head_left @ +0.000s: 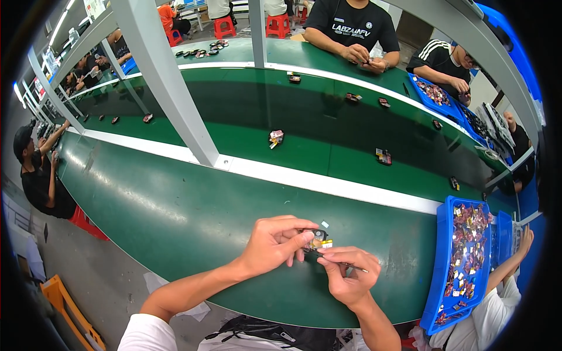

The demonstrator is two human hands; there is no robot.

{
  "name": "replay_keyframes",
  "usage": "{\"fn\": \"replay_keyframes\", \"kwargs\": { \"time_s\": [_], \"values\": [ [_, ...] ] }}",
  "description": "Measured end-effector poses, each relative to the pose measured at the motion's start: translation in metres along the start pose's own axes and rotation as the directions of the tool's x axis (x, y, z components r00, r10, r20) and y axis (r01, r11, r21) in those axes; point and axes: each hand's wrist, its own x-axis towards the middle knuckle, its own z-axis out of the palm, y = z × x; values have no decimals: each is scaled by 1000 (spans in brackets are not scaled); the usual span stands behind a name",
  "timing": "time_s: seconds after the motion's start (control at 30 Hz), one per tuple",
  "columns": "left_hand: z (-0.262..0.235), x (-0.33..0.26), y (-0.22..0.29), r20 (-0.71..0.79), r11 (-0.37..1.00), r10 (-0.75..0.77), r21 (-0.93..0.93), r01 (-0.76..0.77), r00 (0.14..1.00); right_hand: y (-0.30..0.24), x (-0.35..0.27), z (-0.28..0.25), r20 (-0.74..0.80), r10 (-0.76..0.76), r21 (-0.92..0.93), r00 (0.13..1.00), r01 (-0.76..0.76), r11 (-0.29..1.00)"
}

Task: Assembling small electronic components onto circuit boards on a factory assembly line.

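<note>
Capped person (44,175): one, at 9 o'clock, wearing black, with an arm reaching up.
Red stool (88,225): one here, between 8 and 9 o'clock.
Gray post (164,76): one thick slanted one, between 10 and 11 o'clock.
Green table (205,216): one, big and curved, spreading below the middle.
Belt parts (276,138): at least ten little ones, past the white rail (328,182); this one is near 12 o'clock.
Left hand (275,243): one, near 6 o'clock, thumb and fingers pinched on the small black part (317,242).
Held part's place: one, just above the table, between both hands, with yellow and see-through bits.
White bit (325,224): one, flat, just beside the held part, toward 12 o'clock.
Right hand (353,275): one, at 5 o'clock, fingers closed around one thin tool (358,269), fingertips at the part's edge.
Black-shirt people: two across the belt, at 1 o'clock (357,26) and 2 o'clock (436,61).
Blue tray (443,245): one big one, at 4 o'clock, with too many little parts to count.
</note>
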Motion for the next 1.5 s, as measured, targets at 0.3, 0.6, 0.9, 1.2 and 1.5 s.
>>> {"fn": "replay_keyframes", "kwargs": {
  "time_s": [0.3, 0.6, 0.9, 1.2, 1.5],
  "values": [
    [7, 3, 0, -11, 996, -16, 91, 17, 1000, 8, -3, 0, 33, -185, -159, 982, 188, 969],
    [10, 51, 4, -137, 950, -1, 311, 44, 991, 22, 8, 1, -33, -284, -269, 958, 266, 926],
    [-37, 202, -29, -150, 766, 220, 639, -75, 964, 34, 7, 2, -220, -20, -206, 975, -26, 978],
    [-144, 203, 15, -284, 199, 306, 952, 231, 909, 39, 7, 0, -208, 44, -229, 977, -92, 969],
    [-168, 194, 12, -357, 300, 190, 908, 292, 915, 36, 9, 1, -201, 35, -235, 979, -83, 968]
  ]
}}
